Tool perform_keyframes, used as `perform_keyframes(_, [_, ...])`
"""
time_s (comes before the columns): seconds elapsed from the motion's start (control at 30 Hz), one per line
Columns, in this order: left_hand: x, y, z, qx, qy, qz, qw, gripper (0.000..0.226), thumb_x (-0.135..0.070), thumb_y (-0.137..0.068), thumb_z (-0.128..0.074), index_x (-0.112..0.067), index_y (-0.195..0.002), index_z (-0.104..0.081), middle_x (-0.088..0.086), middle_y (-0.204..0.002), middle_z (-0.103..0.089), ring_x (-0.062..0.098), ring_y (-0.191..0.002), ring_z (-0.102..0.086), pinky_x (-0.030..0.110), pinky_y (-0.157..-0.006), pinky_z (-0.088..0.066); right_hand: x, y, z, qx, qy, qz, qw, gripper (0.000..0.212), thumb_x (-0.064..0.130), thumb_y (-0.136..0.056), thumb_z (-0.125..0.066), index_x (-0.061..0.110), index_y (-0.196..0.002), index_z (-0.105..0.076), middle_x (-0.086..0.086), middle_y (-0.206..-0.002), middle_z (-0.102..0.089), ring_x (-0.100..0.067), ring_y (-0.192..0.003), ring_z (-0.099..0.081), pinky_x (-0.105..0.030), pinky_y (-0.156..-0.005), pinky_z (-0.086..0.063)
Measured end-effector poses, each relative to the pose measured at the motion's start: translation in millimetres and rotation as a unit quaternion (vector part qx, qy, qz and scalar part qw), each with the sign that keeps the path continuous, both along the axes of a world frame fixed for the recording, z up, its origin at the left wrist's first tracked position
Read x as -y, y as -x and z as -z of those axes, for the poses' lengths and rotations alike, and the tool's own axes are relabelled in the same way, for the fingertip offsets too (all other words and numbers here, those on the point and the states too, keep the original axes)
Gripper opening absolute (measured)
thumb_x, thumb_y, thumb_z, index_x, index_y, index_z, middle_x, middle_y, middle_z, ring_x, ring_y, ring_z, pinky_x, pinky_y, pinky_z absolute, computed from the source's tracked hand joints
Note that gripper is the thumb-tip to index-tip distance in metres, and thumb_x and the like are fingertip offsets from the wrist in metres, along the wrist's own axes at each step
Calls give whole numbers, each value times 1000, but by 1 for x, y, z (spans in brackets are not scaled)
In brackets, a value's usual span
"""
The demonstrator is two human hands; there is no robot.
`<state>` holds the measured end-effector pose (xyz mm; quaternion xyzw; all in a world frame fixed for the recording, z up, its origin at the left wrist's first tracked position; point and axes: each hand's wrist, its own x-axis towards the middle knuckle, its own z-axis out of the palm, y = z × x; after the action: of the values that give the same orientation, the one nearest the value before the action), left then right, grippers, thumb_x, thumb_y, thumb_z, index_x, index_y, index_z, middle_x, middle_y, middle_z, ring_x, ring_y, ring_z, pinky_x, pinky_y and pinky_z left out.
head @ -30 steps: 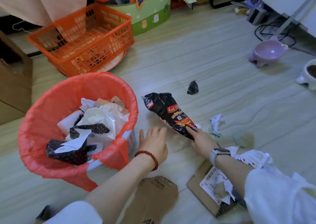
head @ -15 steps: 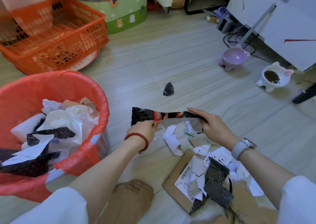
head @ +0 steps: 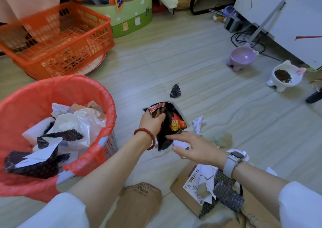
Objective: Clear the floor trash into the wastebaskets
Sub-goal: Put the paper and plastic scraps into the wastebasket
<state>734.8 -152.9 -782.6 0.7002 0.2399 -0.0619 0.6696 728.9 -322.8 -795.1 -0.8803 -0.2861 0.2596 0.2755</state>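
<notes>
- Black and red foil, the snack wrapper (head: 168, 123), is now bunched in the left hand (head: 151, 123), whose fingers are curled round its top; half a second ago it was stretched flat between both hands.
- The right hand (head: 196, 149) has let go of the wrapper and now hovers just below it with fingers spread and relaxed, over a white paper scrap (head: 180, 144); whether it touches the scrap cannot be told.
- The wrapper hangs clear of the floor (head: 226, 114), just beside the red-lined wastebasket (head: 108, 105), which already holds paper and plastic.
- Judged from this, the crumpling step looks done and the wrapper is ready to be dropped into the wastebasket.
- Trash still on the floor: a small black scrap (head: 175, 91) farther off, crumpled white paper (head: 197, 125) to the right, and torn labels with cardboard (head: 190, 193) near the person.
</notes>
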Motion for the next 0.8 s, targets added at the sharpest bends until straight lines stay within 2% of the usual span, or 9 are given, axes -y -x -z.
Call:
perform_keyframes(0.1, [-3, 6, 11, 8, -291, 78, 954, 20, -19, -92, -47, -16, -110, -55, 10, -99, -64, 28, -89, -57, 30, -71, -42, 3, -6, -10, 156, -89, 168, 969, 16, 34, -83, -63, 25, -94, -58, 7, -86, -63, -15, -80, -60, -39, -78, -50])
perform_keyframes(0.13, [-6, 9, 13, 24, -334, 126, 934, 18, -20, -92, -47, -17, -107, -56, 10, -93, -65, 29, -83, -57, 30, -65, -39, 7, -12, -13, 199, -94, 178, 959, 24, 35, -79, -67, 25, -96, -54, 8, -88, -59, -14, -78, -57, -39, -76, -49])
perform_keyframes(0.2, [-9, 14, 12, 63, -392, 208, 894, 15, -24, -90, -50, -16, -97, -62, 9, -85, -66, 30, -82, -57, 30, -63, -35, 13, -23, -18, 227, -63, 106, 966, 58, 42, -73, -70, 30, -124, -44, 7, -115, -49, -13, -103, -50, -40, -90, -42])
perform_keyframes(0.3, [-6, 23, 5, 170, -413, 261, 856, 15, -24, -87, -58, -17, -92, -70, 3, -89, -66, 23, -90, -50, 29, -74, -29, 7, -25, -19, 133, 10, -31, 991, 82, 48, -72, -68, 40, -140, -23, 10, -146, -30, -10, -133, -28, -35, -107, -26])
perform_keyframes(0.43, [0, 31, -6, 279, -360, 194, 869, 10, -6, -74, -67, -9, -82, -72, 9, -91, -54, 24, -90, -48, 29, -75, -40, -6, -8, -10, -60, -85, 3, 995, 40, 27, -73, -73, 26, -107, -52, 6, -103, -60, -7, -96, -55, -31, -83, -47])
perform_keyframes(0.53, [1, 34, -10, 291, -350, 161, 876, 8, -2, -74, -67, -5, -81, -67, 13, -112, -52, 30, -105, -48, 29, -85, -41, -13, -3, -9, -59, -100, 68, 991, 12, 20, -84, -63, 13, -93, -60, -7, -88, -65, -22, -84, -58, -39, -79, -47])
perform_keyframes(0.63, [-2, 32, -13, 297, -393, 130, 861, 26, -4, -76, -64, -5, -102, -61, 15, -138, -43, 36, -123, -43, 45, -101, -36, -18, -9, -12, -79, -110, 123, 983, 25, 8, -90, -53, 5, -65, -51, 7, -52, -54, -8, -53, -48, -23, -55, -39])
perform_keyframes(0.73, [-6, 31, -11, 289, -445, 186, 827, 76, -24, -79, -65, -25, -143, -23, -3, -152, -11, 23, -141, -17, 45, -111, -14, -15, -18, -18, -199, -158, 173, 952, 15, 13, -95, -45, 6, -97, -58, -2, -76, -72, -9, -63, -68, -24, -72, -53])
perform_keyframes(0.8, [-9, 31, -6, 249, -469, 257, 807, 85, -36, -84, -60, -42, -138, 6, -11, -151, 7, 13, -142, 3, 43, -114, -4, -11, -22, -22, -230, -188, 165, 940, 22, 16, -98, -41, 8, -115, -52, -20, -94, -68, -17, -72, -70, -38, -83, -53])
